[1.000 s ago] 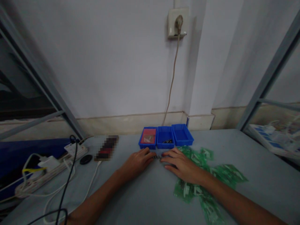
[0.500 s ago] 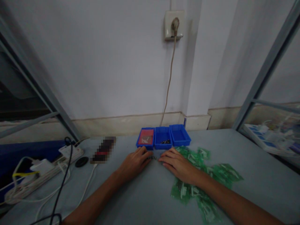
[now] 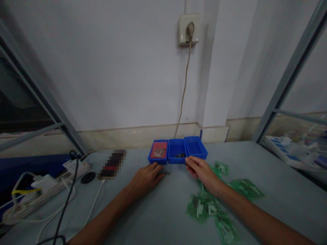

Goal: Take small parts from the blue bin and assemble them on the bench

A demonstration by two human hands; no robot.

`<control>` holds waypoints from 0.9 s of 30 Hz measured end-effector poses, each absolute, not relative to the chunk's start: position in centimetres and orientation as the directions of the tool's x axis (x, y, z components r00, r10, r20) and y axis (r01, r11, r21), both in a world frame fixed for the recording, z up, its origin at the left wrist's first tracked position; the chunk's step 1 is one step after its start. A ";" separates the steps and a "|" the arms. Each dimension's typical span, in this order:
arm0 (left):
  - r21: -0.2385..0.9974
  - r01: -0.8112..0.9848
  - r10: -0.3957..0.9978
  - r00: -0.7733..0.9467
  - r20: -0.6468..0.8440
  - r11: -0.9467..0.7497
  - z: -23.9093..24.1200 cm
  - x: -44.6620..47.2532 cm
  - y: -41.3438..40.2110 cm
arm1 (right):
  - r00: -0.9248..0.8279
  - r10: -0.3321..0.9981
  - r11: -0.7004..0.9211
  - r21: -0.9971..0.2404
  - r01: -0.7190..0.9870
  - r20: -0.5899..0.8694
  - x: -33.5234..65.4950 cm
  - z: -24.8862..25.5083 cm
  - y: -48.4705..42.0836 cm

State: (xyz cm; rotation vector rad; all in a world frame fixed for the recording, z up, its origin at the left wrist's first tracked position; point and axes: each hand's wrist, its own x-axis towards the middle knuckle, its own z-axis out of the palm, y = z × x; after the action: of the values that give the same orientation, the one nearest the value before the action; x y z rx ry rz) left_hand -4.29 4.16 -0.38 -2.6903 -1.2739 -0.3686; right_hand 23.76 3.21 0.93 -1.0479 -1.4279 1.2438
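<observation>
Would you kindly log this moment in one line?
left hand: by small dark metallic pieces; right hand: curled, grip unclear, near blue rectangular plastic bins

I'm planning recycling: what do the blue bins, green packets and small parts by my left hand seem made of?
Blue bins: probably molded plastic, satin, by their even color and rims. Green packets: likely glossy plastic film, see-through and crinkled. Small parts: possibly shiny metal, from glints; too small to be sure.

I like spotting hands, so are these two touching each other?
No, the left hand and right hand are apart, with small metal pieces on the table between them.
</observation>
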 end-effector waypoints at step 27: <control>0.045 0.731 0.704 0.635 0.319 -0.680 -0.1 -4.5 4.1 | -0.157 0.921 0.382 -0.903 0.196 0.356 23.3 1.5 1.7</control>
State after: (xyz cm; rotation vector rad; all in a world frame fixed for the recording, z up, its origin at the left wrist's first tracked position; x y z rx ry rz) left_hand -4.47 4.07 -0.11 -2.7597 -1.2140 -0.4800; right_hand 23.32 1.75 1.55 -1.0145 -1.6161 0.8851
